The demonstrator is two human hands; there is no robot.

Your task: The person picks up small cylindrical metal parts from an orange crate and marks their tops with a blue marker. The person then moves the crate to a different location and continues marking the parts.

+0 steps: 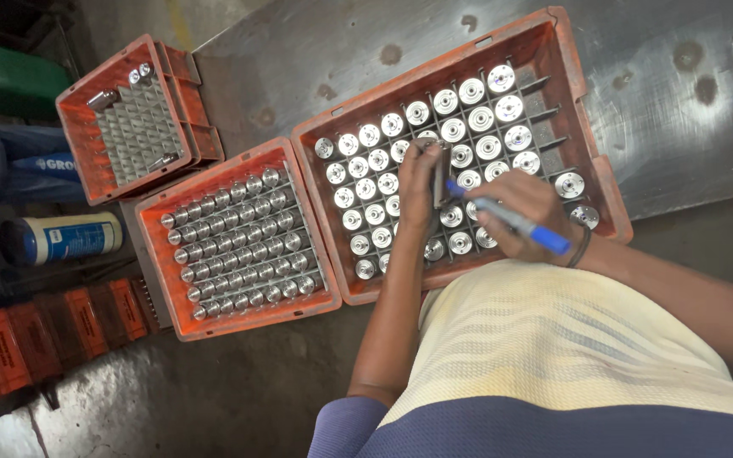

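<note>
Left hand (pixel 418 188) lifts metal part (pixel 440 174) — right hand (pixel 519 214) holds blue marker (pixel 511 218)

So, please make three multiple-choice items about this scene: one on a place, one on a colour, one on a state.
1. Where is the left hand?
A. over the big crate
B. over the smallest crate
C. on the floor

2. What colour is the marker in the right hand?
A. red
B. blue
C. green

3. How full is the smallest crate?
A. every slot filled
B. nearly empty
C. covered by a lid

Answers:
1 A: it holds a metal part above the big crate.
2 B: its barrel is blue.
3 B: only a few parts lie in its grid.
</note>
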